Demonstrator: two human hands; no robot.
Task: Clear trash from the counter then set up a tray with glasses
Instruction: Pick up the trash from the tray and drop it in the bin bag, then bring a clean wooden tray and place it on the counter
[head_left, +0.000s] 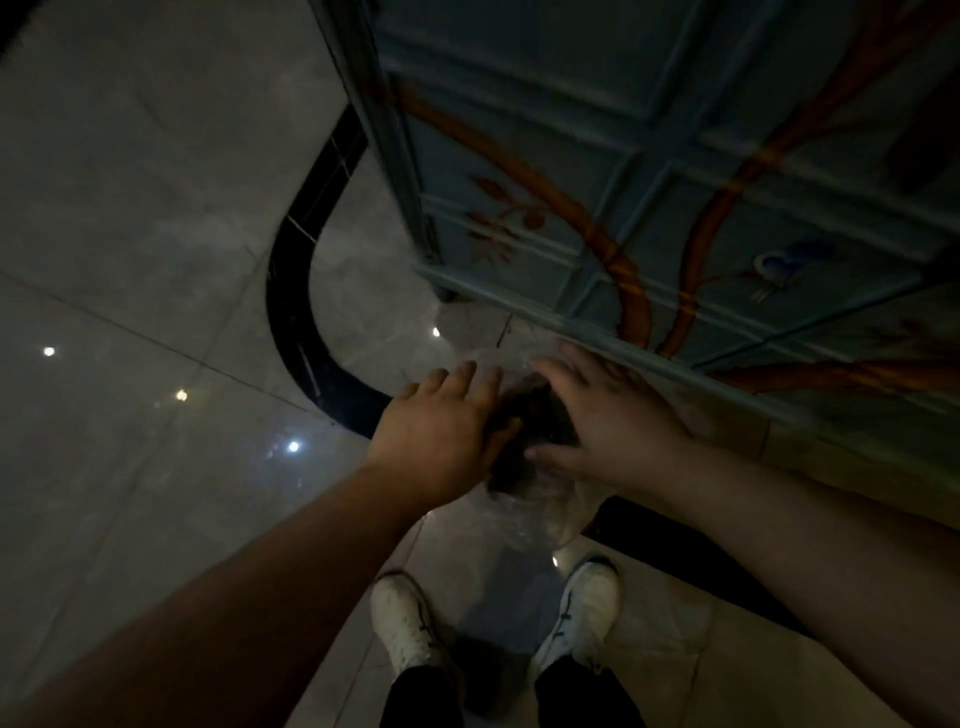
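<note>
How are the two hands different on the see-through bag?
The left hand is curled, its thumb hooked at the plastic bag's dark opening; the right hand lies flatter with fingers spread. The left hand looks darker, the right hand paler. Both touch the bag's top.

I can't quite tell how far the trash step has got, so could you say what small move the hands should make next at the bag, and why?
Probably let the dark trash drop in. Both hands, left hand and right hand, are at the mouth of the clear bag, which hangs above the floor by the blue cabinet. The dim picture hides each grip, and no tray or glasses show yet.
</note>
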